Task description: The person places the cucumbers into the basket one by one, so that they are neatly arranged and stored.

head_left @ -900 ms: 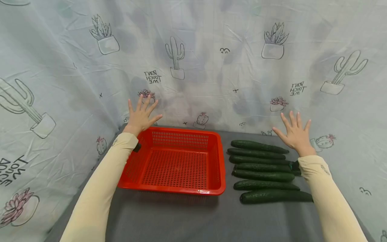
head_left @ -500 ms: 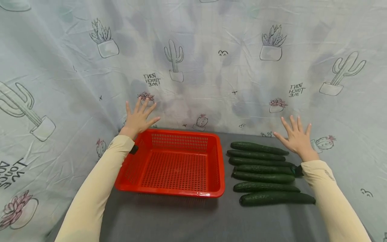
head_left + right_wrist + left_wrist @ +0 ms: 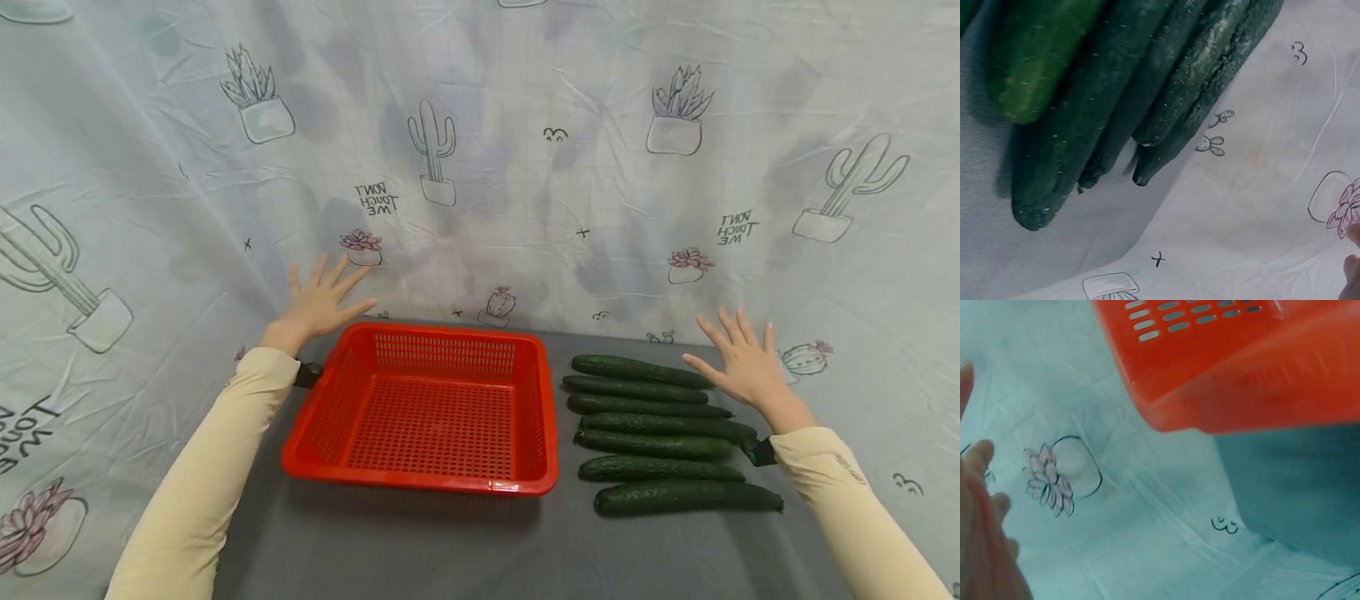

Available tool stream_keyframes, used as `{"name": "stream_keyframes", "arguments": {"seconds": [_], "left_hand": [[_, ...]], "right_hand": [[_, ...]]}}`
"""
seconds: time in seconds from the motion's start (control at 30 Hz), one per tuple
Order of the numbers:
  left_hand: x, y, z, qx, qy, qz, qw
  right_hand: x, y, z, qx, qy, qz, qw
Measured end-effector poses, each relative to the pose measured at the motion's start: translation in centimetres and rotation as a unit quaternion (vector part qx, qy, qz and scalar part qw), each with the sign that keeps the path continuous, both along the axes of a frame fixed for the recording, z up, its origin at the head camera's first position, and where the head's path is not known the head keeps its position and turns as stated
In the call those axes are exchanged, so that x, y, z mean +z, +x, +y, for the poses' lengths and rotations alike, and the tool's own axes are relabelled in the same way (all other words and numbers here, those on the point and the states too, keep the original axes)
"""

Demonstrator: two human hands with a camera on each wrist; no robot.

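Observation:
My left hand is held with fingers spread, above the far left corner of a red plastic basket. It holds nothing; part of it also shows in the left wrist view, beside the basket's red wall. Several dark green cucumbers lie in a column to the right of the basket, roughly side by side. Past their right ends, my right hand hovers with spread fingers and holds nothing. Cucumber ends fill the upper left of the right wrist view, where only fingertips of that hand appear at the edge.
A grey cloth covers the table under the basket and cucumbers. Pale fabric printed with cacti and succulents hangs behind and at both sides. The basket has slotted walls and a perforated floor.
Both hands have moved outward and somewhat lower, the left one to the left and the right one to the right. The basket and cucumbers stay in place.

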State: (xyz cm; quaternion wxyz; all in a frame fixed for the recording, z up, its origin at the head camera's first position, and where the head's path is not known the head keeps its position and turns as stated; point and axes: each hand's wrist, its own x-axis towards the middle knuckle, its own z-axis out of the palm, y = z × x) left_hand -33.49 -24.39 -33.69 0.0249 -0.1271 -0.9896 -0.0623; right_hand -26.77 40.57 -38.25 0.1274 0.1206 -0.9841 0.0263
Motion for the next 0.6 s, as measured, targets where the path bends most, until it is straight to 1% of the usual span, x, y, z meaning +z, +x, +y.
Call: {"name": "stream_keyframes", "arguments": {"seconds": [0.1,0.17,0.3,0.37,0.47,0.53,0.6], "left_hand": [[0.2,0.5,-0.8,-0.005,0.018,-0.021,0.9996],[0.3,1.0,-1.2,-0.008,0.026,-0.028,0.9992],[0.3,2.0,-2.0,-0.016,0.048,-0.048,0.9976],[-0.1,2.3,-2.4,-0.024,0.055,-0.054,0.9968],[-1.0,2.8,-3.0,-0.048,0.083,-0.06,0.9936],[-1.7,3.2,-3.4,-0.057,0.115,-0.076,0.9888],[-2.4,3.7,-3.7,-0.062,0.152,-0.096,0.9818]], "right_hand": [[-0.2,0.7,0.1,0.012,-0.001,0.005,0.9999],[-0.5,1.2,0.0,0.02,-0.005,0.012,0.9997],[-0.9,2.2,-0.2,0.026,-0.015,0.011,0.9995],[-1.2,2.7,-0.2,0.031,-0.014,0.014,0.9993],[-1.7,3.4,-0.2,0.039,-0.016,0.023,0.9989],[-2.0,3.9,-0.3,0.044,-0.017,0.028,0.9985],[-2.2,4.4,-0.3,0.047,-0.025,0.027,0.9982]]}}
